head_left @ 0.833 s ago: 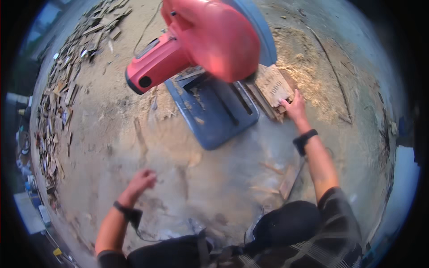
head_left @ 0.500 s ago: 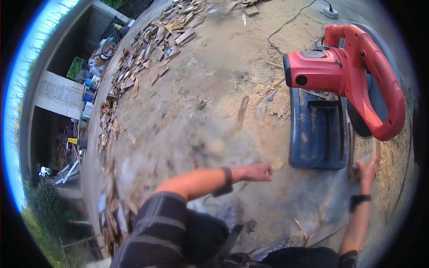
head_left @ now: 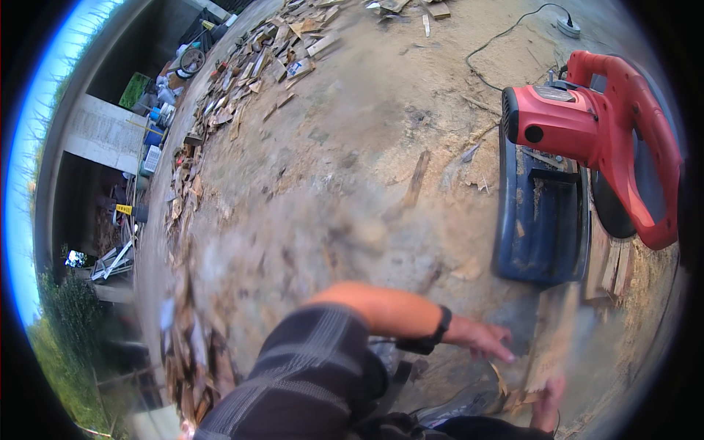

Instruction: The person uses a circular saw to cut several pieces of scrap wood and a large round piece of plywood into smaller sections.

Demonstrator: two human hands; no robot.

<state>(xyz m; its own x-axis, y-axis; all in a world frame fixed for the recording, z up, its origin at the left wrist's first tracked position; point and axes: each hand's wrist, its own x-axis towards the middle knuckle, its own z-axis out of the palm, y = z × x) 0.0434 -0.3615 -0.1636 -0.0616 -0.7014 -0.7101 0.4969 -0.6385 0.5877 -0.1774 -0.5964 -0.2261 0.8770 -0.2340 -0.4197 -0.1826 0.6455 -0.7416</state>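
A pale wooden board point(head_left: 551, 334), slightly blurred, lies on a slant just in front of the saw's base. At its near end my right hand point(head_left: 548, 402) is closed round the edge; the fingers are partly smeared. My left hand point(head_left: 484, 339) reaches over from the left with its fingers stretched out, a little apart from the board and holding nothing. Beyond them stands a red chop saw point(head_left: 557, 121) on a dark blue metal base point(head_left: 539, 265). Several cut wood pieces point(head_left: 614, 265) lie against the right side of that base.
A black cable point(head_left: 490, 42) runs over the dusty ground to a round white socket block point(head_left: 568, 28). Sawdust lies around the saw. Scrap wood point(head_left: 275, 62) is heaped along the left and far side, before a concrete structure point(head_left: 103, 143). A single wood strip point(head_left: 416, 178) lies mid-ground.
My right hand has drawn back from beside the saw towards me, and a board now shows there. The left hand has moved right and nearer, its fingers opening out. The view has shifted.
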